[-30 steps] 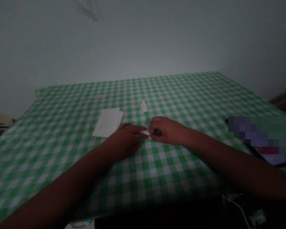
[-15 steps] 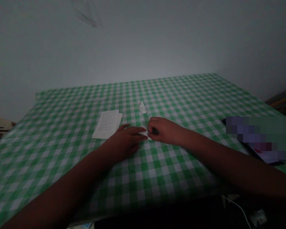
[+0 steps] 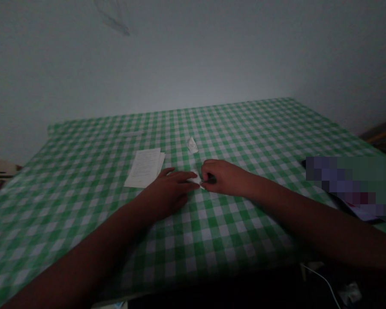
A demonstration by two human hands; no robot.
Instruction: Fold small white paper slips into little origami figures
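A small white piece of paper (image 3: pixel 197 180) lies on the checked tablecloth between my hands, mostly covered by fingers. My left hand (image 3: pixel 171 192) rests palm down with its fingers stretched out, the tips pressing on the paper from the left. At the paper's right end, my right hand (image 3: pixel 224 177) is closed, thumb and forefinger pinching its edge. Just left of my left hand is a small stack of printed sheets (image 3: pixel 145 166), slightly fanned. Beyond the hands sits a small folded or crumpled bit of paper (image 3: pixel 192 145).
A green and white checked tablecloth (image 3: pixel 238 236) covers the table, which stands against a pale wall. Far left lies a thin whitish strip (image 3: pixel 131 134). At the right edge is a dark-rimmed flat object (image 3: pixel 371 219), mostly pixelated. A white cable (image 3: pixel 324 281) hangs below the table.
My right hand has shifted very slightly to the right and nearer to me, still pinching the paper's end. My left hand stays almost where it was.
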